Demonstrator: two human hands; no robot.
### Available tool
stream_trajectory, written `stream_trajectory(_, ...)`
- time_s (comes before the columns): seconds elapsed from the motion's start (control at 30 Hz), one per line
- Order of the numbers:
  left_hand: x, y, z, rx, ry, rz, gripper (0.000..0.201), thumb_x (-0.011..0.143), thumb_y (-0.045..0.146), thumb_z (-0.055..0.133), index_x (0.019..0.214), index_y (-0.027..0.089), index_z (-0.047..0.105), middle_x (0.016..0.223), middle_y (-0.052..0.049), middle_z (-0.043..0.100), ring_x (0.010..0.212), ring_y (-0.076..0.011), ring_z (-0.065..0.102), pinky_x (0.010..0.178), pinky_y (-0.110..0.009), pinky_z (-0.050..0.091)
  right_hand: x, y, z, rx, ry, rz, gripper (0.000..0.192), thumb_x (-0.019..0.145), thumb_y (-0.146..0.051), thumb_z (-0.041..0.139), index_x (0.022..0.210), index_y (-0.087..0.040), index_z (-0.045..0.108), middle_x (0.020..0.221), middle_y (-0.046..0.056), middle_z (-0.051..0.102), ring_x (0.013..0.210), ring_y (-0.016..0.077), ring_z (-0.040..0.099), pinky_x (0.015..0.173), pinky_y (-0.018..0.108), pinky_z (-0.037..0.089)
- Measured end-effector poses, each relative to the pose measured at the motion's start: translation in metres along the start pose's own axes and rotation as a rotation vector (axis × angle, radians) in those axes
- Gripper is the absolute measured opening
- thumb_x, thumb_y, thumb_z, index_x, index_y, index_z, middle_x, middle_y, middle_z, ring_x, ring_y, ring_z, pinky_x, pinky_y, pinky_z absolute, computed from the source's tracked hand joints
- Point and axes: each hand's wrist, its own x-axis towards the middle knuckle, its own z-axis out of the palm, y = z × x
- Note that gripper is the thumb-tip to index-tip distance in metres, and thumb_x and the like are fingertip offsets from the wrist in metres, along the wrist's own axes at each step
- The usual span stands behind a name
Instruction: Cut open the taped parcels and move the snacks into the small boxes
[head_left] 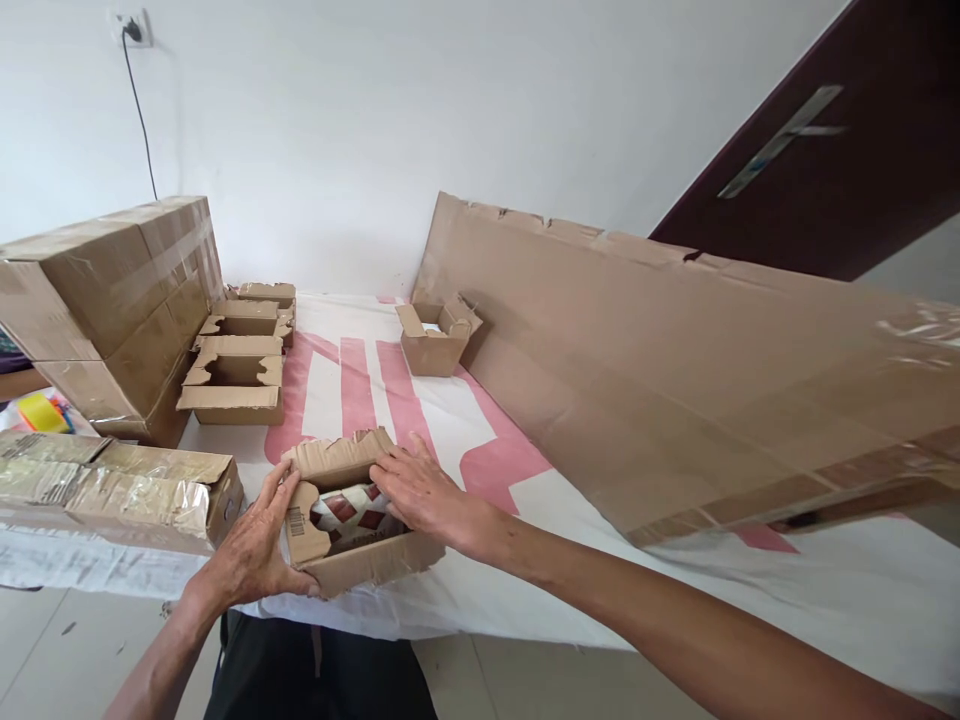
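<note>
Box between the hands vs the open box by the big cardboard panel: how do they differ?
The handled box has the left hand and right hand on it; the panel-side box has neither.
The handled box shows a red-and-white diamond-patterned item inside; the panel-side box, something white.
Both: open brown cardboard.

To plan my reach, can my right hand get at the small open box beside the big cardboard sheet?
Probably yes: just pink-and-white cloth lies between your right hand and the small open box.
</note>
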Motion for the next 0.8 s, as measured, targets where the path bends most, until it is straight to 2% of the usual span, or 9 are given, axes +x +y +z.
stream_trajectory(0.07,0.001,-0.003,0.0,-0.002,-0.006,0.02,0.15,0.052,0.033,0.103,0.172,0.03,0.013,0.175,-0.021,0.016,0.158,-0.0467,0.032,0.126,-0.062,0.037,-0.003,0.002,0.002,0.097,0.004,-0.015,0.018,0.093,-0.014,0.067,0.109,-0.02,0.064,0.108,0.009,0.072,0.109,0.0292,0.064,0.114,0.056,0.035)
stream_trajectory(0.13,0.003,-0.003,0.001,-0.005,-0.012,0.008,0.149,0.05,0.032,0.102,0.172,0.029,0.016,0.169,-0.02,0.03,0.155,-0.0456,0.037,0.125,-0.06,0.039,-0.005,0.002,0.004,0.155,-0.007,-0.021,0.017,0.093,-0.017,0.07,0.109,-0.02,0.065,0.107,0.007,0.072,0.107,0.0275,0.064,0.113,0.054,0.034)
stream_trajectory(0.23,0.005,-0.002,0.002,0.005,-0.012,-0.01,0.143,0.052,0.027,0.099,0.171,0.029,0.02,0.156,-0.017,0.044,0.145,-0.0423,0.048,0.119,-0.058,0.045,-0.004,-0.003,0.001,0.169,-0.05,-0.033,0.005,0.094,-0.017,0.067,0.09,-0.02,0.068,0.098,0.006,0.072,0.101,0.026,0.063,0.107,0.05,0.034)
stream_trajectory(0.33,0.005,-0.001,0.002,0.023,-0.009,-0.012,0.138,0.053,0.024,0.097,0.17,0.029,0.022,0.148,-0.015,0.048,0.139,-0.0403,0.051,0.117,-0.058,0.046,-0.006,-0.009,-0.012,0.229,-0.006,-0.044,0.022,0.098,-0.013,0.057,0.078,-0.019,0.065,0.092,0.005,0.071,0.092,0.0227,0.063,0.104,0.047,0.036)
stream_trajectory(0.43,0.007,-0.004,-0.001,0.041,-0.01,-0.028,0.133,0.054,0.02,0.094,0.168,0.024,0.024,0.148,-0.017,0.049,0.141,-0.0403,0.049,0.12,-0.058,0.043,-0.014,-0.006,-0.033,0.335,0.062,-0.068,0.027,0.101,-0.013,0.049,0.08,-0.02,0.066,0.095,0.005,0.072,0.088,0.0214,0.065,0.101,0.044,0.04)
stream_trajectory(0.5,0.012,-0.006,-0.004,0.059,-0.017,-0.032,0.133,0.055,0.018,0.094,0.168,0.023,0.023,0.153,-0.019,0.046,0.147,-0.0423,0.043,0.123,-0.06,0.039,-0.021,0.002,-0.05,0.412,0.062,-0.032,0.026,0.101,-0.015,0.048,0.083,-0.021,0.066,0.093,0.005,0.073,0.085,0.0213,0.066,0.089,0.039,0.045)
stream_trajectory(0.6,0.027,-0.008,-0.005,0.069,-0.03,-0.019,0.135,0.057,0.019,0.094,0.169,0.023,0.019,0.158,-0.02,0.044,0.152,-0.0445,0.039,0.123,-0.062,0.037,-0.029,0.021,-0.073,0.57,0.112,0.058,0.027,0.104,-0.027,0.048,0.087,-0.021,0.068,0.089,0.005,0.073,0.079,0.0204,0.067,0.071,0.032,0.046)
stream_trajectory(0.73,0.045,-0.003,-0.007,0.105,-0.059,-0.029,0.139,0.057,0.022,0.096,0.171,0.021,0.016,0.166,-0.024,0.037,0.156,-0.0467,0.035,0.124,-0.062,0.035,-0.036,0.047,-0.095,0.747,0.33,0.16,0.036,0.103,-0.046,0.05,0.087,-0.022,0.071,0.085,0.005,0.075,0.076,0.0208,0.068,0.067,0.031,0.05)
stream_trajectory(0.8,0.05,0.0,-0.017,0.149,-0.096,-0.022,0.142,0.057,0.031,0.099,0.171,0.019,0.016,0.172,-0.026,0.03,0.16,-0.0472,0.028,0.127,-0.06,0.032,-0.039,0.056,-0.101,0.788,0.445,0.215,0.041,0.1,-0.056,0.054,0.089,-0.022,0.074,0.086,0.005,0.076,0.076,0.0219,0.069,0.067,0.032,0.052)
